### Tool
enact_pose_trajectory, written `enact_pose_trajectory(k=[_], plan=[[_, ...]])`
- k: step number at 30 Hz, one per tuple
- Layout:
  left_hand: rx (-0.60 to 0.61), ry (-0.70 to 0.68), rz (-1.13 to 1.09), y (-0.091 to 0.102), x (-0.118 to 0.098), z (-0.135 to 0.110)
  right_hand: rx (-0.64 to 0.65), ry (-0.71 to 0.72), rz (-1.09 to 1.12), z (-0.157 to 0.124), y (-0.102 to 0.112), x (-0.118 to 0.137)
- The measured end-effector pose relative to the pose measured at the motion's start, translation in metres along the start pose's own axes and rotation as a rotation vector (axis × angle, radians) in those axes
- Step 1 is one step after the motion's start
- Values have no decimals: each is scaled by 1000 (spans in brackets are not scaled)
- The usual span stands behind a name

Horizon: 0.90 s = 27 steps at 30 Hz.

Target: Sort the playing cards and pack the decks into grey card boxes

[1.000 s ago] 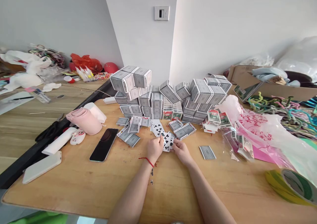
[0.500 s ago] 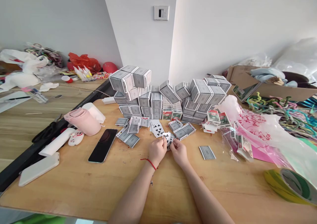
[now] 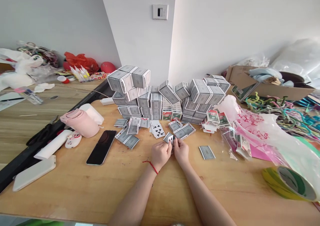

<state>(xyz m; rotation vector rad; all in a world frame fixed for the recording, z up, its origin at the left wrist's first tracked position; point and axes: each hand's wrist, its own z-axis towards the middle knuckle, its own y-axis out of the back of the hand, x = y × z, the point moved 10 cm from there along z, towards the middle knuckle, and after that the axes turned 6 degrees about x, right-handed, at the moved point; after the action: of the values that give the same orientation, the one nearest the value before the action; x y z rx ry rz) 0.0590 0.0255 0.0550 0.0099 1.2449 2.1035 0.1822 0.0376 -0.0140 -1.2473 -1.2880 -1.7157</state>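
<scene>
I note the left hand [image 3: 160, 154] and right hand [image 3: 181, 152] pinching playing cards [image 3: 171, 142] at lower centre; a loose grip risks dropping them among the loose cards [image 3: 157, 129].

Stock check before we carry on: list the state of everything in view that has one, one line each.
left hand: closed on held playing cards
right hand: closed on the same cards
clubs card: face up
loose card: face down
smartphone: face up, screen dark
pink bottle: lying on its side
stacked card boxes: piled in tiers
cardboard box: open
tape roll: lying on its side
</scene>
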Motion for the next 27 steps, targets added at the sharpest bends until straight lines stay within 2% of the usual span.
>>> enact_pose_trajectory(k=[2, 5, 7, 13, 16, 18, 20, 24, 27], plan=[[-45, 73, 1, 4, 9, -1, 38, 15, 71, 0, -3, 3], [-100, 227, -15, 8, 29, -4, 179, 50, 189, -2, -17, 12], [-114, 321, -30, 8, 41, -7, 215, 79, 186, -6, -22, 17], [-32, 411, -80, -2, 49, -9, 53, 172, -113, -13, -12, 24], [31, 404, -132, -9, 48, -7, 8, 139, -101, -12, -6, 20], [65, 388, -165, -13, 48, -5, 12, 79, 22, -7, -3, 14], [87, 381, -187, -17, 48, -3, 40, -15, 239, -3, -4, 4], [82, 420, -237, -20, 53, -3, 223, -233, 746, 0, -27, -10], [69, 431, -283, -19, 55, -3, 338, -327, 967, -4, -42, -7]])
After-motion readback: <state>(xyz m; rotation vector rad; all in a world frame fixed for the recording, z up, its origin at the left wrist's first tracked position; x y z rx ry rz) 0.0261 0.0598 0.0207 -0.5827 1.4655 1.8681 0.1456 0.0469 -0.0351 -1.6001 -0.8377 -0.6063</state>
